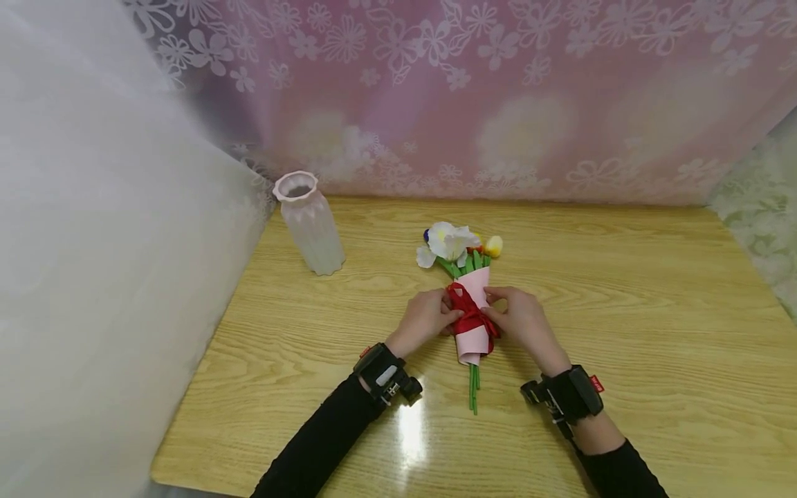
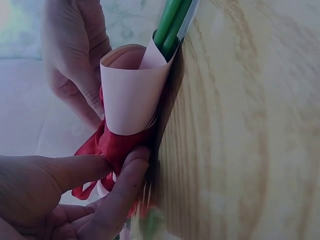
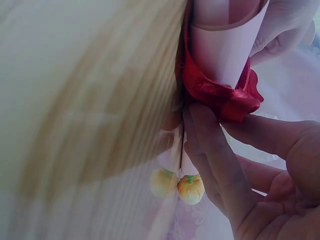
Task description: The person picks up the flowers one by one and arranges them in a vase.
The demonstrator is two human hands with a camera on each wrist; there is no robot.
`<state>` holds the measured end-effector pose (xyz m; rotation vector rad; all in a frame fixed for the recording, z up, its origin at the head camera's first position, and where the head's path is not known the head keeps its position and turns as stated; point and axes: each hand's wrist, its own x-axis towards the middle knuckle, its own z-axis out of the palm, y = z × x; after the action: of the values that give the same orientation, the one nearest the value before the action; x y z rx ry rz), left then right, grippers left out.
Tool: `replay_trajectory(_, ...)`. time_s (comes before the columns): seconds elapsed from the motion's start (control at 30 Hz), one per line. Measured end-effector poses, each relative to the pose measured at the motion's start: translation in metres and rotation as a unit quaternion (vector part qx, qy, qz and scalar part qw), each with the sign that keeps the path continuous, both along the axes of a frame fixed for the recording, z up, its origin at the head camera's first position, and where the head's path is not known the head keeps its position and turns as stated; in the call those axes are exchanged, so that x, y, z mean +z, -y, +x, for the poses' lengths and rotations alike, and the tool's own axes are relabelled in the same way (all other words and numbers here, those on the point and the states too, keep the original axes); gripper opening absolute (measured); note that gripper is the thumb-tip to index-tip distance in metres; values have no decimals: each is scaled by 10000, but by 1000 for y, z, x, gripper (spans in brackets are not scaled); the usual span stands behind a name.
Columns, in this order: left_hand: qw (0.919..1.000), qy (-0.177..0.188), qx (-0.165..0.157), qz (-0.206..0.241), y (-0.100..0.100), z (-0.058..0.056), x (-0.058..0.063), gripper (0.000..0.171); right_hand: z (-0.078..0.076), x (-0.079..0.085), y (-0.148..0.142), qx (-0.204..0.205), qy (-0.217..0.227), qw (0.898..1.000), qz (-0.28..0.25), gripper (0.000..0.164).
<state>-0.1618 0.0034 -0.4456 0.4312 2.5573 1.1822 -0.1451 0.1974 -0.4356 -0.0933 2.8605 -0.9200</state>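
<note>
A small bouquet lies on the table, wrapped in pink paper (image 1: 472, 346), with its green stems (image 1: 474, 394) towards me. White flowers (image 1: 450, 242) and a pale yellow bud (image 1: 494, 246) stick out at the far end. Round the wrap's middle runs a red ribbon (image 1: 470, 320) tied with loops. From the left side my left hand (image 1: 426, 315) pinches the ribbon between thumb and index finger. My right hand (image 1: 523, 318) grips the ribboned wrap from the right. In the right wrist view its thumb presses the red ribbon (image 3: 220, 97), and its fingertips reach beneath the wrap.
A pale, ribbed vase (image 1: 314, 232) with a scalloped rim stands at the back left of the wooden table (image 1: 623, 290). Behind the table hangs a pink floral curtain (image 1: 398, 90). A white sheet (image 1: 112, 242) borders the left side.
</note>
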Motion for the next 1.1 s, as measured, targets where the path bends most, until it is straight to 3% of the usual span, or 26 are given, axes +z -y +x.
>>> replay_trajectory(0.3,9996,86,153,207,12,1,1,15,-2,2,11,13,-12,10000,-14,46)
replay_trajectory(0.63,9993,-320,-31,-204,24,-1,6,20,9,12,-1,247,119,9996,52,40)
replay_trajectory(0.87,9907,-1296,357,-221,29,-10,25,25,27,25,-18,317,-36,9995,73,40)
replay_trajectory(0.97,9871,-1568,215,-221,25,-13,27,27,32,23,-19,421,93,9990,140,38)
replay_trajectory(1.1,9839,-1692,40,-577,17,-13,22,31,36,17,-16,553,161,9982,172,31)
